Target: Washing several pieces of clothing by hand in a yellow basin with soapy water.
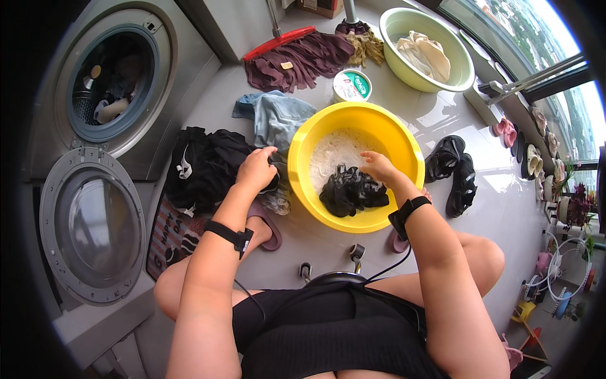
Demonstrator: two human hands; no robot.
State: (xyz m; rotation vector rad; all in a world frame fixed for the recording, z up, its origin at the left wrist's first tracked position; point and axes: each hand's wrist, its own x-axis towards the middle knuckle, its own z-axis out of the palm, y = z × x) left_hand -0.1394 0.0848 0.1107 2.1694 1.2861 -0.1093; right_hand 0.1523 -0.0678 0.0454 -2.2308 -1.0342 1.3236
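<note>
A yellow plastic basin (414, 166) stands on the tiled floor, holding soapy water (331, 147) and a wet black garment (350, 192). My right hand (378, 166) is over the basin beside that garment, fingers apart; whether the fingertips touch the cloth is hard to tell. Left of the basin, my left hand (258, 168) hovers at the edge of a heap of black clothes (208, 161), its fingers spread and nothing seen between them. Light blue denim (279, 116) lies behind the heap, close against the basin. A round lidded tub (352, 86) sits just behind the basin.
On the left, a front-loading washing machine (182, 94) has its door (94, 227) swung wide, with laundry inside. Mops (298, 57) lie at the back near a pale green basin (428, 83) holding cream cloth. Black sandals (445, 158) are on the right; a patterned mat (165, 237) is at left.
</note>
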